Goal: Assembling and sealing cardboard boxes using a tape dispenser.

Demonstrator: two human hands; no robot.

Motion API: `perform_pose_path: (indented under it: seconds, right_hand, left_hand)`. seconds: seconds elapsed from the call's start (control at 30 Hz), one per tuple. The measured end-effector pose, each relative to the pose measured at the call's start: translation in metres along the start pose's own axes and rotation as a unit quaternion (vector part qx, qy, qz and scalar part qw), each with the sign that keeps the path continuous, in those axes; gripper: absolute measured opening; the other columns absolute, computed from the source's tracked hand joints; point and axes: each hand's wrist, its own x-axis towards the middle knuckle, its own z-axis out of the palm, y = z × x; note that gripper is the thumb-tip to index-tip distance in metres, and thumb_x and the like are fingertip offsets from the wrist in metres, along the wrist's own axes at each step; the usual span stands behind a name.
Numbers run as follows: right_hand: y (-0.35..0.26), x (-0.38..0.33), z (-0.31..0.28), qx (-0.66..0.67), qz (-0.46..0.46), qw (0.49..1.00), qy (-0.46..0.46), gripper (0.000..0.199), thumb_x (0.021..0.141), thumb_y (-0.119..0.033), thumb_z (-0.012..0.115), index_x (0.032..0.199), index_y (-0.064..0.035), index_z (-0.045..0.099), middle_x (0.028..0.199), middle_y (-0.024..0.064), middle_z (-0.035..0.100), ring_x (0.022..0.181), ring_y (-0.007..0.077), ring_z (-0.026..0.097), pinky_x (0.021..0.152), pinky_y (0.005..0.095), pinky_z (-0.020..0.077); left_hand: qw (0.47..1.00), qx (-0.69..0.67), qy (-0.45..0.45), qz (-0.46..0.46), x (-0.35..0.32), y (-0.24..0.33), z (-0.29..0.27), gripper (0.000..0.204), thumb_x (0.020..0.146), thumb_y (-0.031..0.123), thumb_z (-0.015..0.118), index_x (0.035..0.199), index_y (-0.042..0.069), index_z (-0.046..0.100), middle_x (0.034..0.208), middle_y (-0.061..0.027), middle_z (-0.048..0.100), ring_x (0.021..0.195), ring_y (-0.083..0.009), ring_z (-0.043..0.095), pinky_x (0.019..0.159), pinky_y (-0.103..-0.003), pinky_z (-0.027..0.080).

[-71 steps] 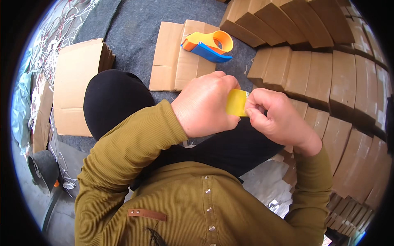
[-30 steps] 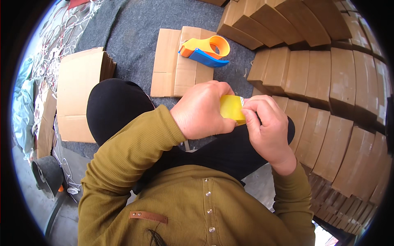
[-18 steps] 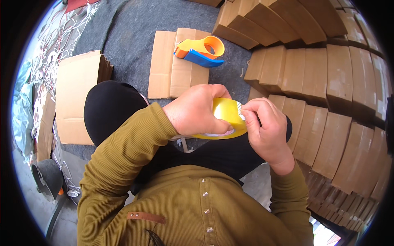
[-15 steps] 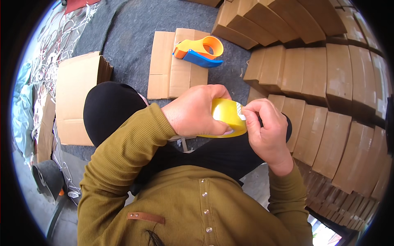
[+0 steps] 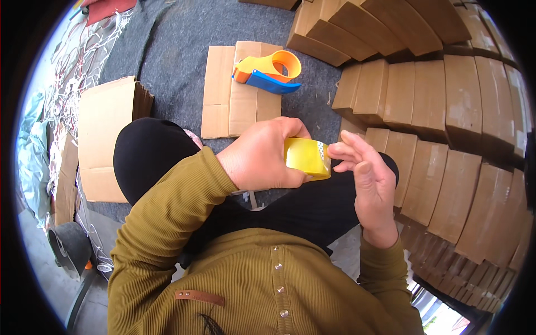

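Observation:
My left hand (image 5: 262, 156) is wrapped round a roll of yellow packing tape (image 5: 306, 158), held up over my lap. A white patterned strip crosses the roll's right side. Just right of it, my right hand (image 5: 369, 177) has its fingers loosely spread, the fingertips close to the strip; nothing shows between them. Beyond my hands, an orange and blue tape dispenser (image 5: 271, 71) without a roll on it rests on flat folded cardboard (image 5: 216, 106).
A stack of flattened cartons (image 5: 106, 139) stands to the left. Rows of cardboard boxes (image 5: 427, 97) fill the right side. Dark grey matting (image 5: 184, 56) covers the floor ahead. White straps (image 5: 84, 50) lie tangled at far left, above a dark round object (image 5: 70, 245).
My right hand has let go of the tape's strip, and its fingers have opened out. The tape roll has turned slightly in my left hand, and the strip now lies flatter.

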Motion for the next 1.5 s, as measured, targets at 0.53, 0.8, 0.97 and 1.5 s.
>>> perform_pose_path:
  seconds: [0.53, 0.8, 0.97, 1.5]
  right_hand:
    - [0.015, 0.005, 0.013, -0.143, -0.107, 0.981, 0.070, 0.008, 0.088, 0.003, 0.069, 0.090, 0.0025, 0.061, 0.096, 0.0138, 0.071, 0.080, 0.0204, 0.068, 0.075, 0.0300, 0.0546]
    - [0.027, 0.004, 0.030, -0.117, -0.202, 0.953, 0.191, 0.008, 0.089, 0.003, 0.066, 0.090, 0.0015, 0.058, 0.092, 0.0155, 0.069, 0.081, 0.0236, 0.069, 0.076, 0.0314, 0.0548]
    - [0.027, 0.008, 0.033, -0.122, -0.231, 0.947, 0.189, 0.009, 0.088, 0.003, 0.065, 0.090, 0.0008, 0.057, 0.089, 0.0144, 0.068, 0.086, 0.0274, 0.069, 0.079, 0.0356, 0.0554]
    - [0.030, 0.011, 0.055, -0.169, -0.276, 0.926, 0.195, 0.015, 0.085, 0.007, 0.067, 0.090, -0.0005, 0.055, 0.084, 0.0133, 0.065, 0.083, 0.0310, 0.070, 0.074, 0.0377, 0.0563]
  left_hand:
    - [0.995, 0.055, 0.048, 0.068, -0.002, -0.004, 0.001, 0.053, 0.067, 0.011, 0.086, 0.112, 0.000, 0.059, 0.100, -0.0112, 0.067, 0.094, -0.0193, 0.067, 0.085, -0.032, 0.054]
    - [0.990, 0.033, 0.063, 0.120, -0.004, -0.010, 0.006, 0.057, 0.069, 0.010, 0.087, 0.117, 0.002, 0.057, 0.106, -0.0094, 0.065, 0.102, -0.0169, 0.063, 0.091, -0.031, 0.051]
    - [0.988, -0.011, 0.095, 0.118, -0.003, -0.010, 0.010, 0.056, 0.068, 0.012, 0.086, 0.115, 0.002, 0.058, 0.108, -0.0150, 0.060, 0.105, -0.0307, 0.061, 0.093, -0.037, 0.049]
    - [0.955, 0.133, 0.196, 0.176, 0.001, -0.019, 0.027, 0.052, 0.070, 0.009, 0.081, 0.118, 0.002, 0.061, 0.097, -0.0166, 0.060, 0.091, -0.0352, 0.063, 0.079, -0.041, 0.052]
